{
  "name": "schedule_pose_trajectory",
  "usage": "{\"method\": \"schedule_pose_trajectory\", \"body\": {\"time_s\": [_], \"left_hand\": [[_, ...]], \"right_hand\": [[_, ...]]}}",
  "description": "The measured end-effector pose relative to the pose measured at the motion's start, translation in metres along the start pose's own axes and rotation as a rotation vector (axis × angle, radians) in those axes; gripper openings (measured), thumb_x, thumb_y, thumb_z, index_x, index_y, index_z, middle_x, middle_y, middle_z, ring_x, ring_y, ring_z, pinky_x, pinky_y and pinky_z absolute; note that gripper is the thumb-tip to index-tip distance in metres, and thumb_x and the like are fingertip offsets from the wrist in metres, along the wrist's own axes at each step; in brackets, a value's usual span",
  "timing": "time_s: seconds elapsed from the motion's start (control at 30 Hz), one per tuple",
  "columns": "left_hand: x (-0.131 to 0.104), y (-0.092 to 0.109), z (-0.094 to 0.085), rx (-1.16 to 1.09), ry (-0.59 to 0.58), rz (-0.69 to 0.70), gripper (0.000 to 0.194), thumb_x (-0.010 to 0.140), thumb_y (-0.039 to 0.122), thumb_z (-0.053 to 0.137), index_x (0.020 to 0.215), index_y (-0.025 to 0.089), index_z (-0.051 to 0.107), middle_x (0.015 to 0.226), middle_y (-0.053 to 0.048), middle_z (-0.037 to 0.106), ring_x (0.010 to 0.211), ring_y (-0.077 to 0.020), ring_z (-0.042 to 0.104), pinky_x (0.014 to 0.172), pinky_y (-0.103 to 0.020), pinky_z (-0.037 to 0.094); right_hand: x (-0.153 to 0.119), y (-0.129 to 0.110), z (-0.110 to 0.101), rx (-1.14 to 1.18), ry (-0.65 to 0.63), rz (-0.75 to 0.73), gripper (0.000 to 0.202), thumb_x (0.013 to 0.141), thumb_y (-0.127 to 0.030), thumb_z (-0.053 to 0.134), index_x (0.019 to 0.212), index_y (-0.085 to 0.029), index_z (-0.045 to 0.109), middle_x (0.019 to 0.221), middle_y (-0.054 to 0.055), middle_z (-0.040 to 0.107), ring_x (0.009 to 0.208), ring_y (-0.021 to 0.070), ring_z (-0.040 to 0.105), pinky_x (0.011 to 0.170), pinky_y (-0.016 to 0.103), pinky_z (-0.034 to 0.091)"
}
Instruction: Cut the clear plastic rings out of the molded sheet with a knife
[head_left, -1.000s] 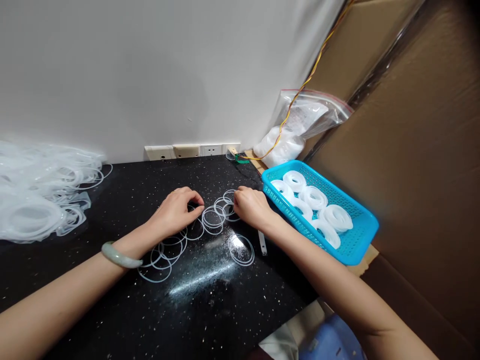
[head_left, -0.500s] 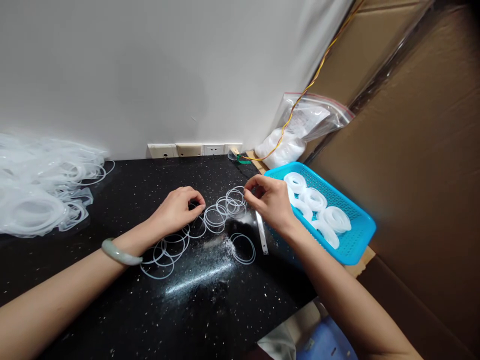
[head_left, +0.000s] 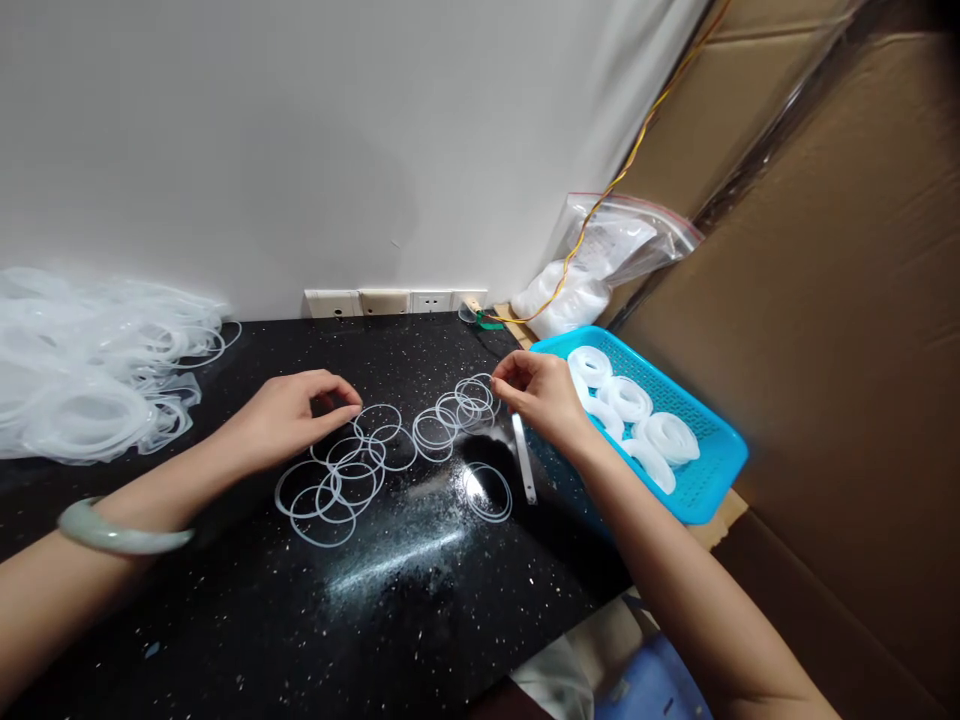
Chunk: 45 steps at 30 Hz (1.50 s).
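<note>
Thin translucent rings (head_left: 351, 484) overlap in a curving chain on the black speckled table (head_left: 300, 630). My left hand (head_left: 319, 405), a pale green bangle on its wrist, has thumb and fingertips nearly together at the chain's upper left edge; whether a ring is between them is too small to tell. At the chain's right end, my right hand (head_left: 529, 385) pinches at the edge of the rings, its thumb and index finger closed. Two more rings (head_left: 487, 493) lie apart, below the chain, beside a narrow white strip (head_left: 524, 460).
A blue basket (head_left: 720, 470) with several coiled white ring bundles (head_left: 666, 438) stands at the right. Clear bags of rings (head_left: 90, 390) are heaped at the left. Behind are wall sockets (head_left: 431, 301), a plastic bag (head_left: 562, 295) and a yellow wire; cardboard (head_left: 847, 330) rises on the right.
My left hand has moved left, away from the middle of the chain, uncovering more rings. My right hand has hardly moved.
</note>
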<state>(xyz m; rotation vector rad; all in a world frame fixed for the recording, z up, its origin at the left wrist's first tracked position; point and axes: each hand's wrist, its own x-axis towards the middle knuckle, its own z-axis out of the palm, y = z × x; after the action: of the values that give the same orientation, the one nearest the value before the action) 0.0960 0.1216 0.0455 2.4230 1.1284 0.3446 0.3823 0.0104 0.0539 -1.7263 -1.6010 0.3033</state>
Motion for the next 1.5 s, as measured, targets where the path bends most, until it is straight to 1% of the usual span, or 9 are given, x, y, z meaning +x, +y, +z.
{"method": "schedule_pose_trajectory", "body": {"time_s": [0.17,0.3,0.43,0.67,0.77,0.97,1.27,1.4,1.5], "left_hand": [[-0.022,-0.018,-0.021,0.002,-0.091,-0.094,0.041,0.078,0.057,0.056,0.1,0.024,0.069,0.091,-0.001,0.072,0.063,-0.015,0.055,0.06,-0.024,0.04],[-0.04,-0.031,-0.032,-0.023,-0.142,-0.127,0.044,0.078,0.059,0.057,0.105,0.026,0.068,0.096,-0.001,0.072,0.067,-0.0158,0.058,0.06,-0.023,0.041],[-0.056,-0.042,-0.033,-0.068,-0.164,-0.138,0.043,0.078,0.056,0.06,0.108,0.027,0.066,0.106,-0.002,0.07,0.083,-0.0198,0.062,0.066,-0.024,0.043],[-0.066,-0.045,-0.025,-0.081,-0.161,-0.033,0.037,0.083,0.05,0.058,0.109,0.025,0.065,0.112,-0.005,0.068,0.097,-0.0232,0.061,0.081,-0.032,0.047],[-0.068,-0.04,-0.024,-0.08,-0.128,0.002,0.035,0.081,0.051,0.059,0.104,0.026,0.068,0.111,-0.005,0.068,0.097,-0.0241,0.062,0.082,-0.034,0.048],[-0.073,-0.037,-0.025,-0.122,-0.088,0.049,0.033,0.078,0.053,0.061,0.098,0.028,0.071,0.105,-0.005,0.068,0.094,-0.0248,0.063,0.083,-0.035,0.051],[-0.079,-0.031,-0.009,0.001,-0.097,0.094,0.035,0.073,0.054,0.066,0.091,0.024,0.07,0.096,-0.006,0.065,0.081,-0.0223,0.061,0.073,-0.032,0.049],[-0.082,-0.031,-0.001,0.106,-0.105,0.105,0.034,0.07,0.052,0.069,0.088,0.023,0.068,0.096,-0.006,0.063,0.086,-0.0249,0.059,0.075,-0.035,0.047],[-0.082,-0.031,0.005,0.153,-0.099,0.122,0.022,0.072,0.042,0.066,0.081,0.022,0.066,0.091,-0.005,0.062,0.085,-0.025,0.058,0.077,-0.036,0.045]], "right_hand": [[0.006,0.01,0.009,-0.198,-0.136,0.033,0.008,0.076,-0.015,0.058,0.076,-0.015,0.066,0.073,0.002,0.066,0.065,0.0116,0.057,0.058,0.021,0.038],[0.009,0.019,0.024,-0.343,-0.286,0.034,0.02,0.072,-0.021,0.066,0.091,-0.016,0.069,0.091,0.005,0.066,0.078,0.0153,0.06,0.068,0.023,0.043],[0.012,0.02,0.031,-0.462,-0.314,0.019,0.031,0.069,-0.028,0.07,0.097,-0.016,0.068,0.1,0.007,0.063,0.088,0.018,0.06,0.076,0.026,0.045],[0.027,0.002,0.044,-0.647,-0.409,0.085,0.016,0.065,-0.025,0.071,0.079,-0.017,0.069,0.088,0.008,0.067,0.079,0.0202,0.063,0.063,0.025,0.044],[0.033,-0.002,0.043,-0.696,-0.371,0.093,0.015,0.062,-0.019,0.071,0.076,-0.015,0.069,0.08,0.01,0.067,0.074,0.0212,0.064,0.06,0.025,0.044],[0.036,0.003,0.029,-0.46,-0.307,0.082,0.011,0.064,-0.016,0.07,0.076,-0.015,0.068,0.075,0.005,0.067,0.067,0.0151,0.061,0.058,0.021,0.042],[0.029,0.002,0.039,-0.533,-0.334,0.114,0.013,0.066,-0.015,0.068,0.079,-0.017,0.07,0.08,0.005,0.068,0.071,0.0152,0.06,0.058,0.022,0.038],[0.035,-0.006,0.02,-0.42,-0.199,0.017,0.008,0.068,-0.013,0.064,0.073,-0.017,0.069,0.071,0.002,0.064,0.065,0.0132,0.056,0.056,0.023,0.036],[0.033,-0.019,0.0,-0.272,-0.14,-0.06,0.007,0.069,-0.011,0.063,0.072,-0.015,0.068,0.062,0.0,0.059,0.058,0.0107,0.051,0.053,0.023,0.034]]}}
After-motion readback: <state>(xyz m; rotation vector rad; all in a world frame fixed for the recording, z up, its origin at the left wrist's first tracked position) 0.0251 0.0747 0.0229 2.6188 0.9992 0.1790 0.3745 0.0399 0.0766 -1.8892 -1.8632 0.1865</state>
